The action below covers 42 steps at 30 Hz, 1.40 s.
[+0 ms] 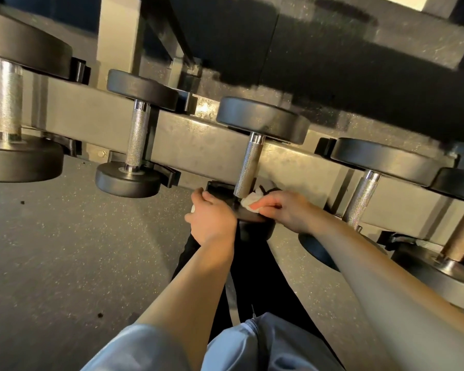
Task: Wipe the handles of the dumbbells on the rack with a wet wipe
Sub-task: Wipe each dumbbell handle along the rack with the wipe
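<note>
A grey rack [198, 145] is loaded with a row of dumbbells. The middle dumbbell [263, 120] is gripped at its near head by the curled left hand [212, 218]. A crumpled white wet wipe [251, 200] is pinched by the right hand [287, 210] at the lower end of the knurled handle [248, 170].
</note>
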### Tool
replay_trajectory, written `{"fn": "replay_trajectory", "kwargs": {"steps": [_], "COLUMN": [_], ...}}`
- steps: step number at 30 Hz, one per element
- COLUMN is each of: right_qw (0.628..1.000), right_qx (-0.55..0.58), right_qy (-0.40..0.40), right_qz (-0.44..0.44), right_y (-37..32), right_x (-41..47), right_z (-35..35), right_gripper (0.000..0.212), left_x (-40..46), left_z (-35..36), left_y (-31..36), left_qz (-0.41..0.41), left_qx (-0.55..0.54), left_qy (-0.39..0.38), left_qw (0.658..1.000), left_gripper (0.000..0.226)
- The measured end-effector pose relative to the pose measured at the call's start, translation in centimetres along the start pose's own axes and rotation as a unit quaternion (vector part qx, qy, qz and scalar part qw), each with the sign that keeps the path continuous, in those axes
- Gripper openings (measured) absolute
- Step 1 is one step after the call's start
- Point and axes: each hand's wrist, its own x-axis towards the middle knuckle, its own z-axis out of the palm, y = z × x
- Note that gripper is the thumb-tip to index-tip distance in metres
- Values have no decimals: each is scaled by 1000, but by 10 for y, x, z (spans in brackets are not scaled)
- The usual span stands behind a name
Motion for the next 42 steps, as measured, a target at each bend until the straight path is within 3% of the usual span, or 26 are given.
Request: {"fn": "replay_trajectory", "kwargs": {"steps": [6,10,12,20,30,36,42], "right_qw": [987,962,955,999,1000,996,997], "right_qx": [-47,-251,-279,-15,-11,-30,-33], "right_qy": [88,103,99,-3,20,73,59], "right_qz": [-125,-35,-11,-42,-11,-48,-25], "right_y": [-30,-60,-66,-23,5,7,10], "right_x": [14,38,49,8,9,12,24], "right_z": [20,30,33,4,2,8,13], "right_gripper": [21,23,25,28,26,24,23], "left_x": [0,-1,-1,5,17,18,16], "left_z": [0,1,1,-3,14,16,15], "left_y": [-1,-1,-1,-4,-24,-23,-22], "left_qz": [8,-3,-3,20,149,154,146], "left_qx": [7,8,9,22,-81,-91,-85], "left_qy": [21,18,16,4,82,93,96], "left_qw": [1000,1000,1000,1000,982,979,981], "left_gripper": [42,42,42,37,34,38,38]}}
